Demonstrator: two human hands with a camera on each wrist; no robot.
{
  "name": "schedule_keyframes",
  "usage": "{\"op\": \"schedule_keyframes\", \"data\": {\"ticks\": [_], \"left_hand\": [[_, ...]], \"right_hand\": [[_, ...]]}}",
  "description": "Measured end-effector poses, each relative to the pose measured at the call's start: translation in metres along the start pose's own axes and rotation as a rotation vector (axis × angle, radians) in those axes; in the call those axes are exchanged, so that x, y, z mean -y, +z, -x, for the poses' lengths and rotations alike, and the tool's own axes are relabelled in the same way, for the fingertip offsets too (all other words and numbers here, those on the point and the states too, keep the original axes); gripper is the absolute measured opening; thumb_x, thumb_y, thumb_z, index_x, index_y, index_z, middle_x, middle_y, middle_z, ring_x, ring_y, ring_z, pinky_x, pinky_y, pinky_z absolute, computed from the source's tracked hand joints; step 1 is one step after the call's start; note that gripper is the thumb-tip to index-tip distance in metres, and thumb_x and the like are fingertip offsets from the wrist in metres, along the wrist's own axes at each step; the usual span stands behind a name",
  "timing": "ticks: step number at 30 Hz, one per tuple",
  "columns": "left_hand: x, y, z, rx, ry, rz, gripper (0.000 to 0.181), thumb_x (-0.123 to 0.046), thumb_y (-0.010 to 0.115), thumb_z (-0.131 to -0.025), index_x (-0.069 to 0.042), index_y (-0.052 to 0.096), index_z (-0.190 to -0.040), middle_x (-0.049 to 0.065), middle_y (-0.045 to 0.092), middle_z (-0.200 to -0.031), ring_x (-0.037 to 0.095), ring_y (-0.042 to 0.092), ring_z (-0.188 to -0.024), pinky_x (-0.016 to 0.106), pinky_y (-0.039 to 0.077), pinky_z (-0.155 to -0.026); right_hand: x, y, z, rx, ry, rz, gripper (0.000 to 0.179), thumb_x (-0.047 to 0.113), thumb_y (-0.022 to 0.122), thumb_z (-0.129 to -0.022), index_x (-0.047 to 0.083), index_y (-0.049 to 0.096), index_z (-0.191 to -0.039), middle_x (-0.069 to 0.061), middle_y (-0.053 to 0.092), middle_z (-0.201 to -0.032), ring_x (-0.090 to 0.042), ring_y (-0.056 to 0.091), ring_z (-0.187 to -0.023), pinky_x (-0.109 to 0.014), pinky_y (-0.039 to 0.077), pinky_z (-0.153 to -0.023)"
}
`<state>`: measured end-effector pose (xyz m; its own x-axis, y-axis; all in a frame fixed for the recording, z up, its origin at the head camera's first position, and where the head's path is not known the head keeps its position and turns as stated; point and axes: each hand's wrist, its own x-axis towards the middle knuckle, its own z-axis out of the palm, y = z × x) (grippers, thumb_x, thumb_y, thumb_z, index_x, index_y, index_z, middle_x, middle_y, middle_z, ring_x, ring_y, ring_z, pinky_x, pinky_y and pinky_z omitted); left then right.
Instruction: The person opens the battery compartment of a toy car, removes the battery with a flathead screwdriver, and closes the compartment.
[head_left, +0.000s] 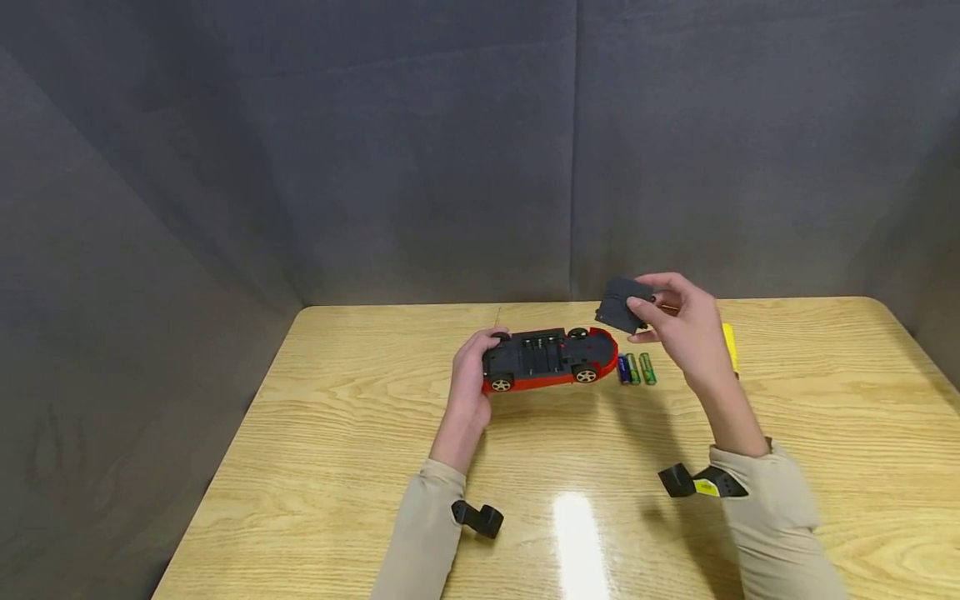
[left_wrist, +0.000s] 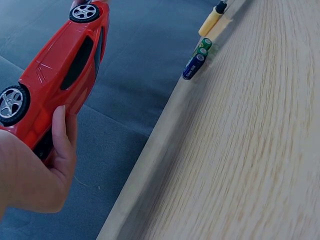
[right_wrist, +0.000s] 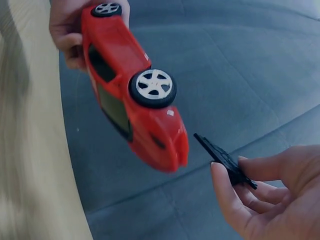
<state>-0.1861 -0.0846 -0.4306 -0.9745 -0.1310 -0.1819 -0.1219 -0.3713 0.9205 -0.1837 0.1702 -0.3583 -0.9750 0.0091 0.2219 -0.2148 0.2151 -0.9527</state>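
A red toy car [head_left: 549, 361] is held upside down above the table, its dark underside and the exposed battery compartment [head_left: 542, 355] facing up. My left hand [head_left: 470, 377] grips it by one end; in the left wrist view the fingers [left_wrist: 61, 132] curl round its body. Between thumb and fingers my right hand [head_left: 684, 325] pinches a black battery cover [head_left: 622, 305], off the car and just beyond its other end. The right wrist view shows the cover [right_wrist: 225, 159] nearly edge-on, apart from the car [right_wrist: 125, 85]. Inside the compartment, metal contacts show.
Several batteries [head_left: 636, 369], blue and green, lie on the wooden table [head_left: 360, 433] beneath the right hand. A yellow-handled tool [head_left: 730, 346], partly hidden by the right wrist, lies to their right. A grey curtain [head_left: 435, 167] hangs behind the table's far edge.
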Motion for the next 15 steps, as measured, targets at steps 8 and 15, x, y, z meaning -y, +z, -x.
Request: {"op": "schedule_keyframes", "data": {"ticks": [8,15], "left_hand": [[0.0,0.003,-0.001,0.006,0.001,-0.007,0.027,-0.012,0.057,-0.092,-0.011,0.078,-0.108,0.009,0.064,-0.136,0.02,0.053,-0.12,0.034,0.042,-0.098],[0.0,0.003,0.0,0.005,0.006,-0.006,0.026,-0.012,0.057,-0.092,-0.012,0.078,-0.108,0.007,0.066,-0.131,0.019,0.055,-0.116,0.033,0.043,-0.096]], "right_hand": [[0.015,0.015,-0.004,0.058,0.013,0.045,0.043,-0.002,0.067,-0.097,-0.006,0.057,-0.139,-0.01,0.057,-0.089,-0.008,0.066,-0.079,-0.029,0.06,-0.069],[0.015,0.032,-0.003,0.104,0.008,0.074,0.044,-0.002,0.068,-0.097,-0.007,0.057,-0.139,-0.017,0.059,-0.091,-0.009,0.067,-0.073,-0.027,0.06,-0.066]]}}
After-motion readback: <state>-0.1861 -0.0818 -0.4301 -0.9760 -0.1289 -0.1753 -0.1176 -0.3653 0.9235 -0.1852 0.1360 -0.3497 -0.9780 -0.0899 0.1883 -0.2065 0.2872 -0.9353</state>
